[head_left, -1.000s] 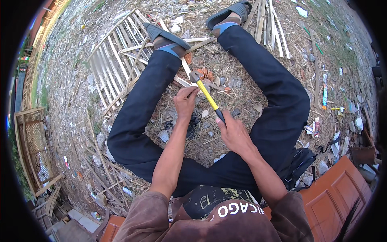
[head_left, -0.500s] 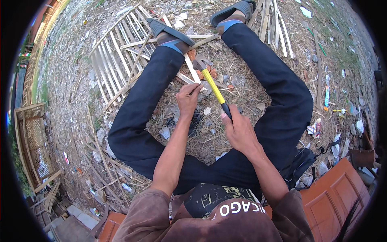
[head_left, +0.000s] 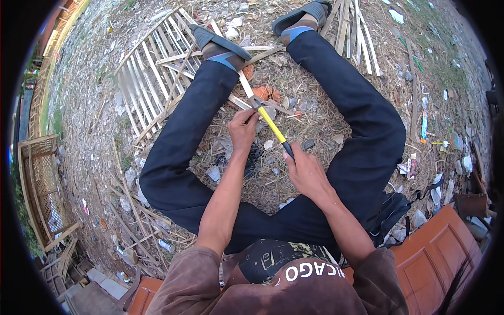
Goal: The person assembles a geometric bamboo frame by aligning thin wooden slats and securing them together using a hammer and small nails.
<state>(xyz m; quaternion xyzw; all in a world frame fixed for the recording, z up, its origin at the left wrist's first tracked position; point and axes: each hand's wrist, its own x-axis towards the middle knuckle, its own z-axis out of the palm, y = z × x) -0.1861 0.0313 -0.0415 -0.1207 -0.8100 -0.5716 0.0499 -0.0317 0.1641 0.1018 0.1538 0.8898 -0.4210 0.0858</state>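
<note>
My right hand (head_left: 308,170) is wrapped round the black grip of a claw hammer (head_left: 272,125) with a yellow shaft. The hammer's metal head lies over a pale wooden strip (head_left: 245,84), right beside the fingertips of my left hand (head_left: 242,131). Those left fingers are pinched together at the strip's near end; whatever small thing they may hold is hidden. From there the strip runs away under my sandal (head_left: 223,43) on the left foot. Broken orange pieces (head_left: 266,93) lie just beyond the hammer head.
A slatted wooden frame (head_left: 152,79) lies beyond my left leg. More wooden slats (head_left: 357,37) fan out by the right foot. Dry grass, stones and litter cover the ground. A brown panelled board (head_left: 430,257) is at the lower right, a lattice-panelled wooden frame (head_left: 44,189) at far left.
The hammer head has come down and nearer, from beyond my left fingertips to the strip beside them. My right hand has shifted slightly left and nearer; my left hand stays nearly in place.
</note>
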